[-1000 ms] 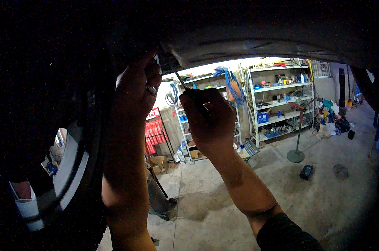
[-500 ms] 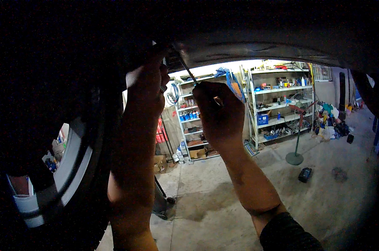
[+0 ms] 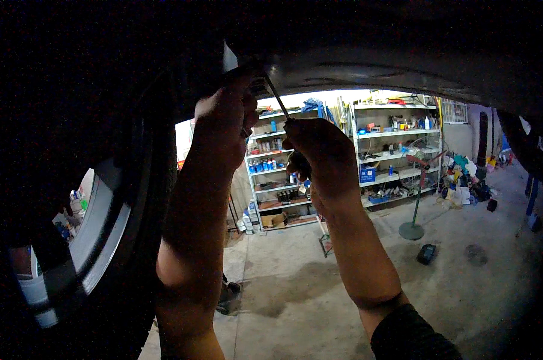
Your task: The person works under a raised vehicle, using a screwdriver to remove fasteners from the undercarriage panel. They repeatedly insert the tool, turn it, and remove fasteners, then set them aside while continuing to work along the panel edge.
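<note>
Both my arms reach up under a dark vehicle body (image 3: 367, 69). My left hand (image 3: 223, 117) is raised against the dark underside, fingers curled; a small shiny bit shows at them, too dark to name. To its right and slightly lower, my right hand (image 3: 322, 150) is closed around the lower end of a thin rod-shaped tool (image 3: 278, 99), like a screwdriver shaft. The rod slants up and left to the panel's lower edge near my left fingers. What its tip meets is lost in shadow, and my hand hides any handle.
A wheel with a pale rim (image 3: 106, 252) stands close on the left. Beyond the arms are loaded metal shelves (image 3: 397, 129), a standing fan (image 3: 412, 231), a dark boxy object (image 3: 426, 254) on the concrete floor (image 3: 295, 318) and a heap of cloths (image 3: 463, 180).
My right hand has turned at the wrist, its lower fingers now showing curled. The rod and left hand sit slightly further right in view, while the shelves and fan have shifted left.
</note>
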Tool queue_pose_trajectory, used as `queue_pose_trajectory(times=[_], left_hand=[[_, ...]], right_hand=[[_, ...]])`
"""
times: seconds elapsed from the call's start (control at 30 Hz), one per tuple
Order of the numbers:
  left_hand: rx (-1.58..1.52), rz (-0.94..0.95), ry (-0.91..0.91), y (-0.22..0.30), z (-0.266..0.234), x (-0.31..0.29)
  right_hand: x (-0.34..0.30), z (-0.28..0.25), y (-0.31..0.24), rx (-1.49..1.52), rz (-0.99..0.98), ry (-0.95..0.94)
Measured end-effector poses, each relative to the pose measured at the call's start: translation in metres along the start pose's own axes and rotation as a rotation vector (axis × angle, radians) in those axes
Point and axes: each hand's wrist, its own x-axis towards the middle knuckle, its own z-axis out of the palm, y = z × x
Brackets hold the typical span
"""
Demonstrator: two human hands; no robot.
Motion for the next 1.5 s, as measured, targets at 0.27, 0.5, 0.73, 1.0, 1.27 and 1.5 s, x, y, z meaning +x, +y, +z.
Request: queue_pose_trajectory(times=[0.27, 0.5, 0.73, 1.0, 1.27, 1.5], left_hand=[[0.011, 0.02, 0.149, 0.006, 0.02, -0.004], [-0.012, 0.077, 0.14, -0.006, 0.016, 0.003], [-0.021, 0.081, 0.112, -0.011, 0.009, 0.003], [-0.012, 0.115, 0.163, -0.014, 0.015, 0.002], [0.039, 0.184, 0.137, -0.016, 0.013, -0.007], [-0.231, 0.325, -0.027, -0.054, -0.044, 0.042]], right_hand=[[0.002, -0.006, 0.005, 0.126, 0.15, -0.072], [0.027, -0.028, 0.022, -0.608, -0.622, 0.038], [0.028, -0.049, -0.005, 0.024, 0.199, -0.292], [0.026, -0.04, 0.001, -0.822, -0.637, 0.023], [0.007, -0.021, -0.001, -0.773, -0.529, 0.142], [0.005, -0.016, -0.015, -0.156, 0.118, -0.074]])
